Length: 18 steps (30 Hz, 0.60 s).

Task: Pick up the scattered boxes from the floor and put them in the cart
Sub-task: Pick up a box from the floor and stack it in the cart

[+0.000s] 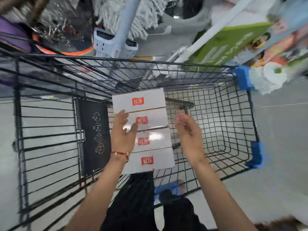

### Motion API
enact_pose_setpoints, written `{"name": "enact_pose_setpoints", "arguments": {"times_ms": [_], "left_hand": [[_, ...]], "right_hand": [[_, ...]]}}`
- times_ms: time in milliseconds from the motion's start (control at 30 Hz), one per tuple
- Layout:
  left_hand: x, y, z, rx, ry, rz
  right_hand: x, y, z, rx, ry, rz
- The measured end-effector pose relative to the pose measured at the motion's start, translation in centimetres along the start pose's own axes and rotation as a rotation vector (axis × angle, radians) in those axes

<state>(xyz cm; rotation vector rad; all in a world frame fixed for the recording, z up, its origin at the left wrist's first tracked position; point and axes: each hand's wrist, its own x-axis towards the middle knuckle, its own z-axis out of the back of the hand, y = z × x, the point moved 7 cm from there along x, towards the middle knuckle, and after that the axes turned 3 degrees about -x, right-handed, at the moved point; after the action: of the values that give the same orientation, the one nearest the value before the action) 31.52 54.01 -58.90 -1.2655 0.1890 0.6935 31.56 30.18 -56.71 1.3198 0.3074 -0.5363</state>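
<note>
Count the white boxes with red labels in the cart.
4. One row inside the cart: the farthest box, the second box under the fingers of the left hand, the third box under its palm, the nearest box by the wrist. More may be hidden underneath.

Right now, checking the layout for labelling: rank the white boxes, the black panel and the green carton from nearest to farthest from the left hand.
1. white boxes, directly under the left hand.
2. black panel, just to its left in the cart.
3. green carton, far upper right, beyond the cart.
</note>
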Motion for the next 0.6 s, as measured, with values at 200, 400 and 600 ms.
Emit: {"name": "enact_pose_setpoints", "arguments": {"times_ms": [200, 400, 600], "left_hand": [[-9.6, -4.6, -4.1, 0.006, 0.128, -0.145], [-21.3, -7.1, -11.1, 0.067, 0.354, -0.31], [-31.0, -8.0, -18.6, 0.075, 0.586, -0.416]], "right_hand": [[-8.2, -0.4, 7.5, 0.16, -0.094, 0.09], [-16.5, -4.4, 16.7, 0.359, -0.278, 0.042], [-24.0, -8.8, 25.9, 0.473, -0.451, 0.02]]}}
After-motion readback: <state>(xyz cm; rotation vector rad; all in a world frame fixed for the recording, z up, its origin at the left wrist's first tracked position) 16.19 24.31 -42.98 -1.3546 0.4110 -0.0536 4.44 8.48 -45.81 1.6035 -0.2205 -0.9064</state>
